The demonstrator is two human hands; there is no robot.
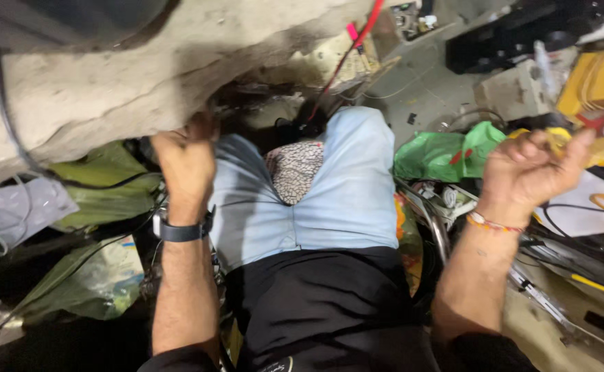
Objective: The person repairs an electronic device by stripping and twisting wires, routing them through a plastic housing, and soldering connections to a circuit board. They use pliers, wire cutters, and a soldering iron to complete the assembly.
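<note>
Your left hand (186, 160) is curled shut against the rough stone ledge (109, 83), grip unclear. Right hand (526, 172) is closed on a yellow cable (557, 138), up by the green bag (446, 155). Tug hard w/ loose wires (577, 220) around & it could snag.

My left hand (186, 160) is curling its fingertips under the rough concrete ledge (109, 76), so I cannot tell what they are touching. My right hand (526, 169) is blurring, and whatever yellow thing (557, 141) it is closing around is smearing beyond naming. Both my elbows are running off the bottom edge. The clutter (522, 41) at the top right is staying too soft to identify.
</note>
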